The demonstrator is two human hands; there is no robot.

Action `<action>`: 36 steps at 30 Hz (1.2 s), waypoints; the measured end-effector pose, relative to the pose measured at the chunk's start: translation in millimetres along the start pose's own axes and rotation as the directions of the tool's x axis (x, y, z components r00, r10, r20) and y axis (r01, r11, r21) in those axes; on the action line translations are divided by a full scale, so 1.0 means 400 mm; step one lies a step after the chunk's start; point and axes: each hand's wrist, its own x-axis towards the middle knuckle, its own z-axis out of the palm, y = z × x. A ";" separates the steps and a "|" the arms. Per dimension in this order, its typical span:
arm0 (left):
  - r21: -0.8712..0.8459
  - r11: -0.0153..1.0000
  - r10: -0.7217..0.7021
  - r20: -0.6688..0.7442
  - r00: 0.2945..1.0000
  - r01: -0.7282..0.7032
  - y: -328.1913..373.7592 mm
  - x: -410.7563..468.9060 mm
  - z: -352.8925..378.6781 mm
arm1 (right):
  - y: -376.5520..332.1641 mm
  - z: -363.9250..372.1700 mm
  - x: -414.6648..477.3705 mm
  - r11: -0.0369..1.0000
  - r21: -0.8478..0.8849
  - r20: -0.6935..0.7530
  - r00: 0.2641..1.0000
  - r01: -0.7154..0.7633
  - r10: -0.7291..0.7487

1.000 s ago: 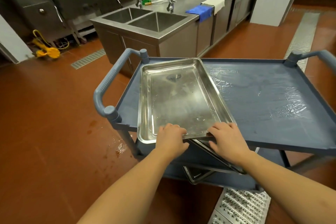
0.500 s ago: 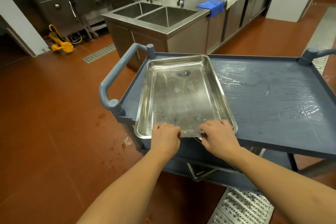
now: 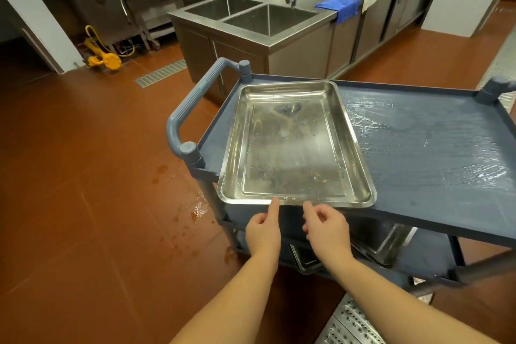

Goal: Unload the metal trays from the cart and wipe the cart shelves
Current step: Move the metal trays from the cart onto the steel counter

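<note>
A shiny metal tray (image 3: 293, 145) lies on the left half of the blue cart's top shelf (image 3: 435, 153), its near edge overhanging the shelf rim. My left hand (image 3: 264, 227) is just below that edge, one finger stretched up and touching the tray rim, holding nothing. My right hand (image 3: 325, 227) hovers beside it, fingers loosely curled, off the tray. More metal trays (image 3: 379, 243) sit on the lower shelf, partly hidden.
The cart handle (image 3: 195, 112) sticks out to the left. A steel double sink (image 3: 251, 14) and counter with a blue cloth (image 3: 339, 7) stand behind the cart. Spill stains (image 3: 196, 211) mark the red floor. A metal grate (image 3: 351, 324) lies by my feet.
Both hands have let go of the tray's near edge and pulled back toward me. The tray now rests on the top shelf, slid a little further in.
</note>
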 end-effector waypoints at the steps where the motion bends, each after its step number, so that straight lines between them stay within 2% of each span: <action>1: -0.082 0.993 -0.083 0.017 0.996 0.084 -0.002 0.005 0.000 | 0.011 0.000 -0.003 0.984 0.080 0.025 0.987 -0.157 0.156; 3: -0.242 0.945 -0.203 0.087 0.975 0.218 0.005 0.015 0.005 | 0.020 -0.003 0.005 0.867 0.254 0.123 0.903 -0.429 0.411; 4: -0.298 0.918 -0.237 0.119 0.964 0.262 0.011 0.019 0.008 | 0.018 -0.006 0.012 0.792 0.336 0.191 0.860 -0.511 0.474; 6: -0.344 0.889 -0.267 0.146 0.953 0.302 0.021 0.028 0.015 | 0.011 -0.010 0.030 0.685 0.462 0.271 0.825 -0.563 0.495; 9: -0.345 0.884 -0.283 0.145 0.948 0.316 0.026 0.042 0.029 | -0.003 -0.011 0.054 0.612 0.566 0.264 0.825 -0.552 0.500; 18: -0.351 0.875 -0.297 0.154 0.942 0.333 0.013 0.051 0.042 | 0.000 -0.003 0.075 0.588 0.576 0.237 0.804 -0.568 0.545; 22: -0.359 0.884 -0.277 0.110 0.955 0.298 0.006 0.054 0.052 | 0.000 0.001 0.080 0.574 0.588 0.243 0.801 -0.570 0.547; 28: -0.491 0.816 -0.294 0.103 0.950 0.305 0.024 0.049 0.074 | 0.000 0.007 0.090 0.558 0.599 0.253 0.797 -0.574 0.548; 36: -0.529 0.784 -0.323 0.100 0.941 0.325 0.029 0.053 0.084 | 0.000 0.003 0.096 0.509 0.653 0.258 0.797 -0.561 0.547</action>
